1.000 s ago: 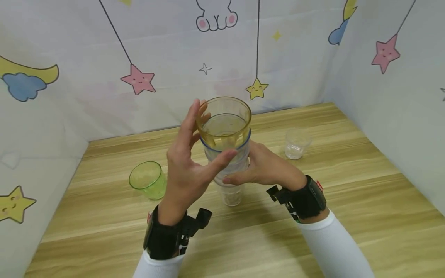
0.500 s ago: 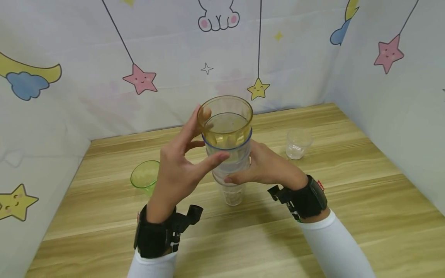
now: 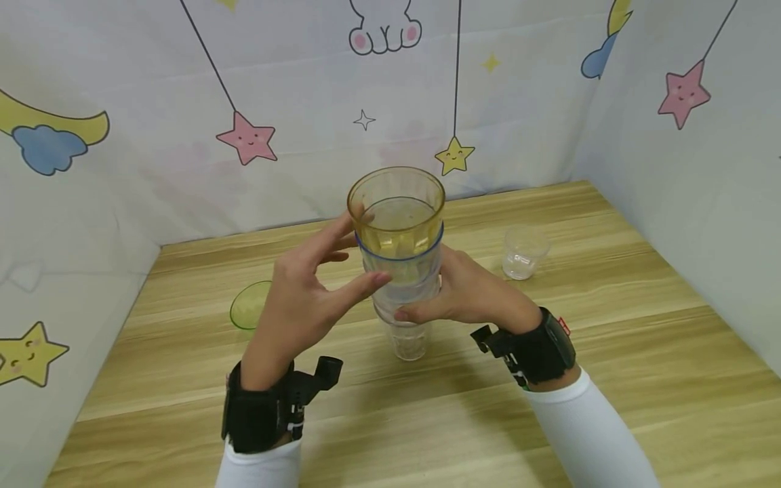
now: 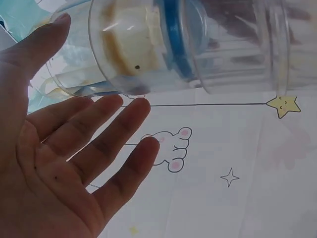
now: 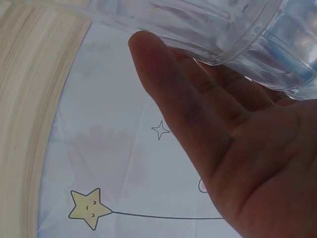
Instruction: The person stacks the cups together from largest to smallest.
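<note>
The right hand (image 3: 466, 291) is gripping the cup stack (image 3: 407, 266), which is standing upright on the table (image 3: 427, 427). The left hand (image 3: 302, 295) is keeping relaxed, spread fingers about the upper cups, contact unclear; a green cup (image 3: 247, 306) and a clear cup (image 3: 525, 254) are sitting apart on either side.

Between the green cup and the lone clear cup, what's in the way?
In the head view, left to right: the left hand, the cup stack and the right hand gripping it.
</note>
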Demonstrator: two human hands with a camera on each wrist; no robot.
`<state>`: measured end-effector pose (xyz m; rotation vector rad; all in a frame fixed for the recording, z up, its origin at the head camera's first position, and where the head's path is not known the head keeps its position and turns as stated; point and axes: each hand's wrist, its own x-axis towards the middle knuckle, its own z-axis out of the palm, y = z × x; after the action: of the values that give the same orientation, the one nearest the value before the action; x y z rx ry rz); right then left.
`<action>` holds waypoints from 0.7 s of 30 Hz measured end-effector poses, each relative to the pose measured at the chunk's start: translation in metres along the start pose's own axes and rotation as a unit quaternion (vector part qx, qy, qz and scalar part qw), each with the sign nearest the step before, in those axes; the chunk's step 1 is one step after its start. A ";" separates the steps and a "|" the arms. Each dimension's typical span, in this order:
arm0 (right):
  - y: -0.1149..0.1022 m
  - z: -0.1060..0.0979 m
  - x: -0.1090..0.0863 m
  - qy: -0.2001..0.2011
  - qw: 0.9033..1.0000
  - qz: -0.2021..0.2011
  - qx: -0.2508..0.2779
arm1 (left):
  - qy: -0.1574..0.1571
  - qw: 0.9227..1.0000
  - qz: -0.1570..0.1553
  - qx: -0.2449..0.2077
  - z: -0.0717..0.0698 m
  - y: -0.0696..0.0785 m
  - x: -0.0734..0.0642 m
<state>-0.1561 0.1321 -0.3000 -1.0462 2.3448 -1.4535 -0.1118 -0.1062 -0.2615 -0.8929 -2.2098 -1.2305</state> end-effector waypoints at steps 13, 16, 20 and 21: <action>-0.001 0.000 0.000 -0.001 1.000 -0.004 0.004 | -0.039 0.998 -0.055 0.019 -0.015 -0.007 -0.005; -0.001 0.000 0.000 -0.001 1.000 -0.001 0.004 | -0.039 0.996 -0.069 0.029 -0.017 -0.009 -0.006; -0.001 0.000 -0.001 0.000 1.000 0.001 -0.001 | -0.036 0.995 -0.083 0.047 -0.021 -0.012 -0.007; -0.001 0.000 -0.001 0.000 1.000 0.001 -0.002 | -0.035 0.994 -0.086 0.052 -0.022 -0.013 -0.008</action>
<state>-0.1550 0.1325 -0.2989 -1.0454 2.3496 -1.4482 -0.1140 -0.1328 -0.2627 -0.7271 -2.4264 -1.1623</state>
